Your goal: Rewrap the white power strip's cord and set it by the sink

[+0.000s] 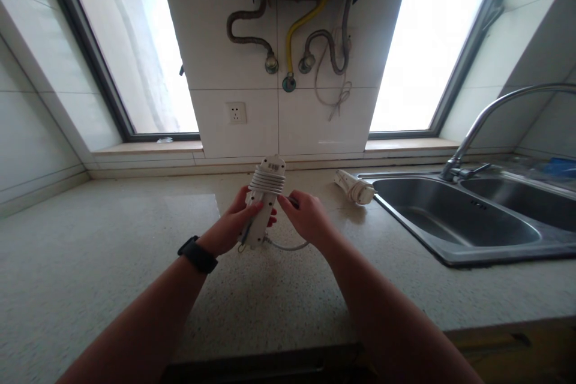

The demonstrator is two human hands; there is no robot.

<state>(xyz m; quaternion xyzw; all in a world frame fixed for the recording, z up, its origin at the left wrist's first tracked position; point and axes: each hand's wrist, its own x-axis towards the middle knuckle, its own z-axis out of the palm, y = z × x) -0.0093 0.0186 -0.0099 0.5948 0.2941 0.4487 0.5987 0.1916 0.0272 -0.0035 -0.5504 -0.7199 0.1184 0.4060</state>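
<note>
Power strip (264, 210), cord (269, 182) coiled round its upper half, is held upright over the countertop (112, 252), left of the sink (450, 222). Left hand (229, 228) clasps its body on the side away from the sink; right hand (306, 216), sinkward, pinches that cord.

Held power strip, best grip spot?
Bare lower body of the strip, from its left, fingers across the narrow width. The cord coils bulge round the upper half, and it stands tilted upright, so the left hand wraps it there.
</note>
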